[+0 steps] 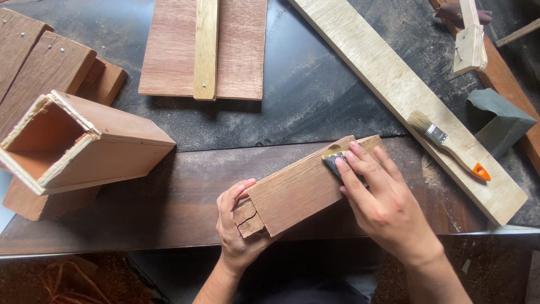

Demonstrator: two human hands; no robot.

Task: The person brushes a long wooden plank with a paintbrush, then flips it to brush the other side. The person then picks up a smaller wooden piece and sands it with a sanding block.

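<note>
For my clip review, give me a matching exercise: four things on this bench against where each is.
Things:
1. brush
2. open box
3. sandpaper
4. grey block

Places:
A. under the right hand's fingers
B. far right, beside the plank
C. on the pale plank
D. left, on its side

Pairs: 1-C, 2-D, 3-A, 4-B

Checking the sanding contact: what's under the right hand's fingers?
A dark sanding pad shows under the right hand fingertips, pressed on the wooden box. Most of it is covered by the fingers.
</note>
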